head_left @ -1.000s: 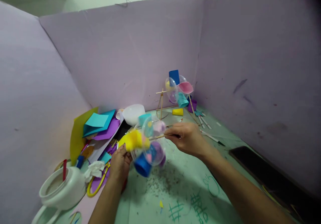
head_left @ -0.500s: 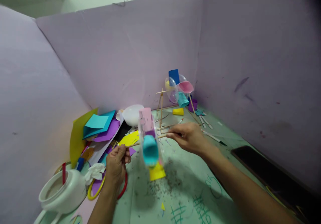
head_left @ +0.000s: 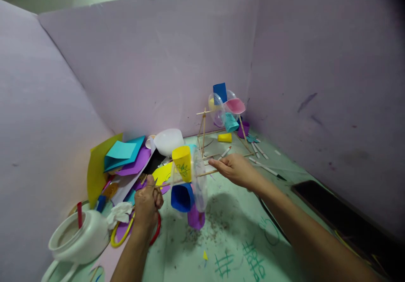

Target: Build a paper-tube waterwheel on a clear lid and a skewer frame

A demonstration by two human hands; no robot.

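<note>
From a distance I saw my left hand (head_left: 148, 202) closed round one end of a thin stick (head_left: 206, 173) and my right hand (head_left: 234, 171) grasping the other. The wheel of clear discs (head_left: 199, 185) was on that stick between them, raised above the green table (head_left: 177, 256) (its yellow cup (head_left: 182, 164) near the top, its purple cup (head_left: 196, 219) lowest). Behind it I saw a similar wheel (head_left: 228, 107) on a stick frame (head_left: 203, 136).

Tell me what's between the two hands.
The head view shows a wheel with coloured cups, on a stick, between the left hand and the right hand.
</note>
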